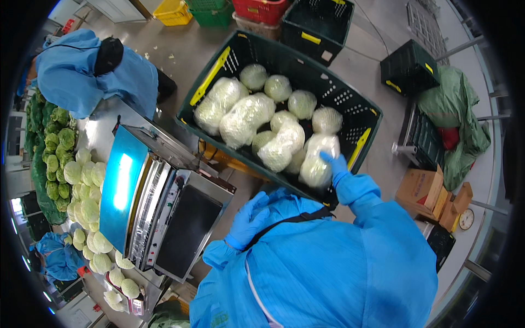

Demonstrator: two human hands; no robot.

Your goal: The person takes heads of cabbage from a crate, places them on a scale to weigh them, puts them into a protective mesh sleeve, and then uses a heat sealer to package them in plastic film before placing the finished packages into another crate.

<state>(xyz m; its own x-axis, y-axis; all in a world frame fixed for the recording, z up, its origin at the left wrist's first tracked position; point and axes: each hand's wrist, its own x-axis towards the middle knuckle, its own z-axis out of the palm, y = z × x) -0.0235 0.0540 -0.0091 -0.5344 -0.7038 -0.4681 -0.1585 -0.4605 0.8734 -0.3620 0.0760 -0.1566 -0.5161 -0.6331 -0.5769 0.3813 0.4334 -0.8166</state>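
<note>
My right hand [337, 166], in a blue glove, rests on a plastic-wrapped cabbage pack [318, 166] at the near right corner of a dark green plastic crate [352, 92]. Its thumb lies across the film; the other fingers are partly hidden at the pack's right side. More wrapped cabbages [247, 119] lie in the crate, some in pairs under one film, others as single round heads toward the far side. My left hand [248, 219], also gloved, is raised before my chest, holding nothing, fingers apart, outside the crate's near edge.
Left of me stands a film-wrapping machine [154, 209] with a dark plate. Pale cabbages [88, 197] and greener ones [57, 156] cover the table beyond. A co-worker in a blue gown [94, 78] bends there. Empty crates [318, 28] and cardboard boxes [422, 190] stand around.
</note>
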